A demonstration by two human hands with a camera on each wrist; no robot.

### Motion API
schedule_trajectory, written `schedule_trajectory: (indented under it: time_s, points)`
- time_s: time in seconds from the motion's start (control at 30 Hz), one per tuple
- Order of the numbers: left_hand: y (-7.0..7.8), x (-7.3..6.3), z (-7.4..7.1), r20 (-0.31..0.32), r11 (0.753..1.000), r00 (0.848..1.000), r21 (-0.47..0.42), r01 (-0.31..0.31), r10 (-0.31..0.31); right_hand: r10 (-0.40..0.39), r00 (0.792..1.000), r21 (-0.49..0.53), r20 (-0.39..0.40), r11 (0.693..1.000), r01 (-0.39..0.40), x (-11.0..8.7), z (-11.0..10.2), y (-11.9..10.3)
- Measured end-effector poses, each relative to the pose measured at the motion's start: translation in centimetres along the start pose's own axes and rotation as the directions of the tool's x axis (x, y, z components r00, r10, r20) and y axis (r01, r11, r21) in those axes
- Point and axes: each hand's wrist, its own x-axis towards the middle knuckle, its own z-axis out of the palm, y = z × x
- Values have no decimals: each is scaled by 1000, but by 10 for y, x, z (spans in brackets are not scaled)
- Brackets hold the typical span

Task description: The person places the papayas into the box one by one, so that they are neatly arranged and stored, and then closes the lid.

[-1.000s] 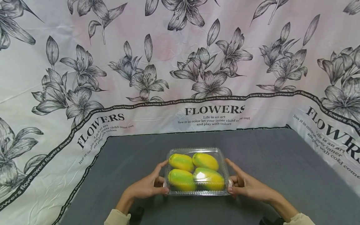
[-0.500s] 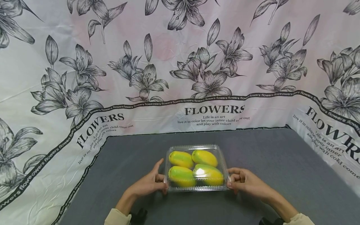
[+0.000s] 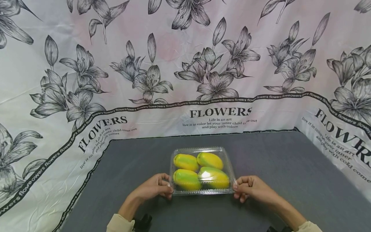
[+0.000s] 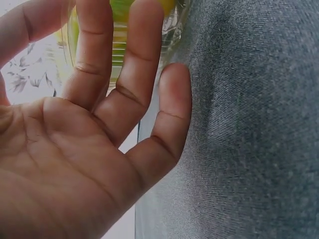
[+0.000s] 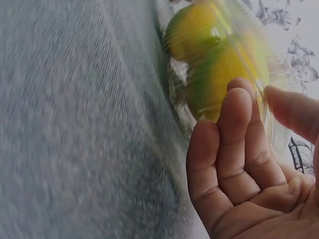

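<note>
A clear plastic clamshell box [image 3: 203, 192] with its lid down sits on the grey table, tilt hard to judge. Inside lie several yellow-green mangoes [image 3: 186, 179] in two rows. My left hand [image 3: 153, 187] pinches the rim by the near left corner; its remaining fingers bend loosely beside the wall. On the opposite side, my right hand [image 3: 253, 188] pinches the rim near the right corner between thumb and curled fingers. The right wrist view shows that thumb against the lid edge, with mangoes [image 5: 224, 69] behind. In the left wrist view, fingers [image 4: 142, 59] partly cover the box.
The grey table [image 3: 139, 154] spreads around the box on all sides. A white cloth with flower drawings and lettering [image 3: 220, 112] hangs behind it and along both sides. Dark straps [image 3: 142, 222] show at the wrists.
The box has shifted slightly away from me. Both index fingers, earlier stretched along its sides, have drawn back to the near corners, the right one first.
</note>
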Motion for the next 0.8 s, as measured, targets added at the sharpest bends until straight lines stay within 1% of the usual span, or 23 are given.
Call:
schedule_trajectory:
  time_s: [0.17,0.37,0.6,0.8]
  points:
    - [0,0,1,6,1000,1000,-1,10,-10,4,1000,64,12,998,-5,1,3,1]
    - [-1,1,0,32,1000,999,18,9,-9,56,998,147,24,987,-58,1,2,-3]
    - [-2,2,1,79,1000,997,-7,-15,16,86,996,147,-9,986,-84,2,4,-3]
    - [-2,2,4,67,1000,998,-3,-8,8,87,996,127,-10,988,-85,2,7,-4]
